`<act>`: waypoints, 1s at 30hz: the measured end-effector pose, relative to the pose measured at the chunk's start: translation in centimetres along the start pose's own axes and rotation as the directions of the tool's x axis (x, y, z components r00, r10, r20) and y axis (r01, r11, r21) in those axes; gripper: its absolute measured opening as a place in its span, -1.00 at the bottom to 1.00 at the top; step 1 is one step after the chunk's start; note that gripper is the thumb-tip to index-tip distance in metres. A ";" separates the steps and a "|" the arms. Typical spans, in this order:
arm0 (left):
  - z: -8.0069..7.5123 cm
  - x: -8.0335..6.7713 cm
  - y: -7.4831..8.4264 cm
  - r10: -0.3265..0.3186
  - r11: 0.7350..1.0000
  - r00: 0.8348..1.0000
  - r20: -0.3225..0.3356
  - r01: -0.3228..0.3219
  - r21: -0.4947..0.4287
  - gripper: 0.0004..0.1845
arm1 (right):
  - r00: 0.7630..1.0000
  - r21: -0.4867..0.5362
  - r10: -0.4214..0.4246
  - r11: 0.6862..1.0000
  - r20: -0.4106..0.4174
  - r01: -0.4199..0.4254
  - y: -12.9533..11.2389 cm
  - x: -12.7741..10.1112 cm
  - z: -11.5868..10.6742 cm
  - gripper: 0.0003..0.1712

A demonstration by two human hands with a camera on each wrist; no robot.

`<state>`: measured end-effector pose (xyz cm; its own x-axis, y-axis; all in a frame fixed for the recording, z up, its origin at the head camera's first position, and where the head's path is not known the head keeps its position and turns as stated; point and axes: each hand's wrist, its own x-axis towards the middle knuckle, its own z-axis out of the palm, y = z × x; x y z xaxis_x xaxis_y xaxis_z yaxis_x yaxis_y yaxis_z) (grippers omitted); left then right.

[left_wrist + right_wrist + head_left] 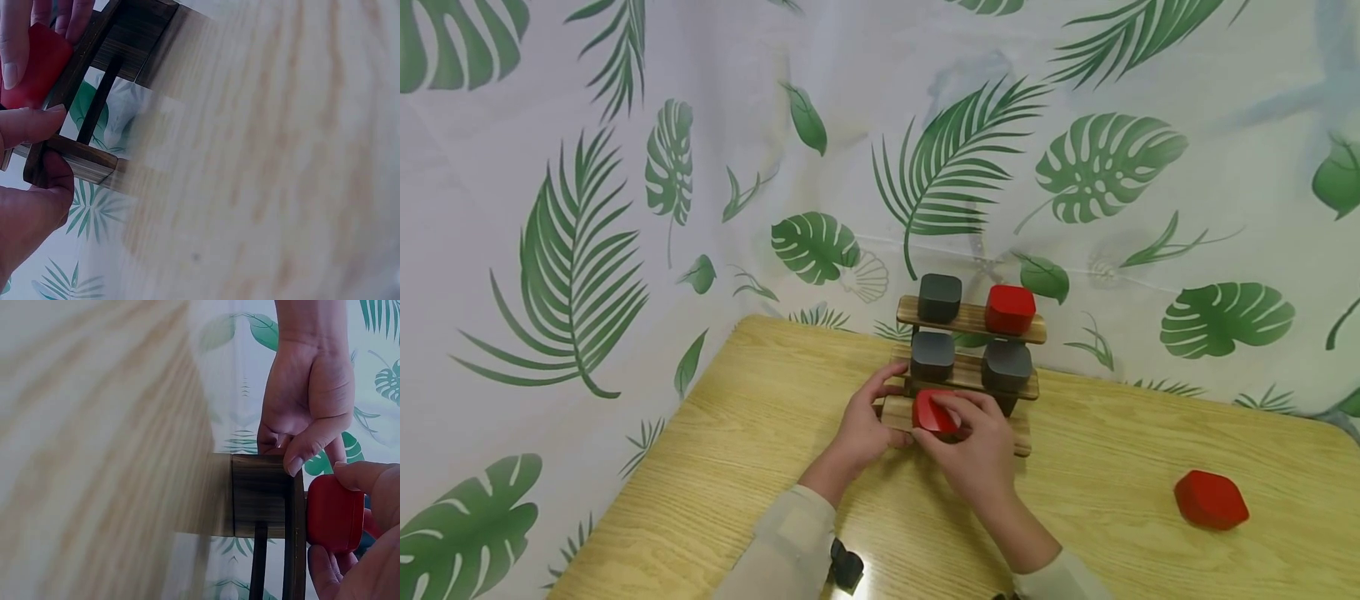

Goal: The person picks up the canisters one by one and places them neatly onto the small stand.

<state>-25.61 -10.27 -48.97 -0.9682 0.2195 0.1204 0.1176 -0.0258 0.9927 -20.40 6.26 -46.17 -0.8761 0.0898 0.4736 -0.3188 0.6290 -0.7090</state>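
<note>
A three-tiered wooden rack [1022, 437] stands at the back of the table. My left hand [859, 432] grips the left end of its lowest shelf, the thumb at the front edge, as the right wrist view also shows. Between the thumb and fingers of my right hand [983, 454] is a small rounded red box [334, 514], held at the left part of that shelf. Two dark grey boxes, one left [932, 357] and one right [1007, 367], sit on the middle shelf. The top shelf carries another dark grey box [940, 298] and a red box [1011, 311].
Another red box [1212, 500] lies on the wooden table [1120, 450] to the right of the rack. A small black object [847, 568] is beside my left sleeve. Leaf-printed cloth [715, 208] hangs close behind the rack and along the table's left side.
</note>
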 end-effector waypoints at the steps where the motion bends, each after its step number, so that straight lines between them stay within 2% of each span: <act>1: 0.0 0.0 0.0 0.004 1.000 1.000 0.000 -0.004 0.002 0.15 | 1.000 -0.003 0.001 1.000 -0.001 -0.001 0.0 0.0 0.1 -0.43; 6: 0.0 0.0 0.2 0.022 1.000 1.000 0.001 -0.022 0.012 0.13 | 1.000 0.000 0.011 1.000 -0.002 -0.011 -0.1 0.1 0.4 -0.43; 12: 0.0 0.1 0.0 0.005 1.000 1.000 0.001 -0.005 0.016 0.14 | 1.000 0.012 0.010 1.000 -0.016 -0.010 -0.3 0.0 0.8 -0.43; 18: 0.0 0.0 0.0 0.018 0.999 1.000 0.002 -0.018 0.033 0.13 | 1.000 0.006 0.013 1.000 -0.026 -0.013 -0.5 0.0 1.1 -0.45; 30: 0.1 0.0 0.1 0.012 1.000 1.000 -0.002 -0.012 0.005 0.12 | 0.999 -0.007 0.021 1.000 -0.038 -0.021 -0.5 0.1 1.7 -0.48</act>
<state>-25.61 -10.21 -48.83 -0.9672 0.2168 0.1322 0.1302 -0.0233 0.9912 -20.96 4.66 -46.66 -0.8682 0.1321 0.4782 -0.2975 0.6327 -0.7149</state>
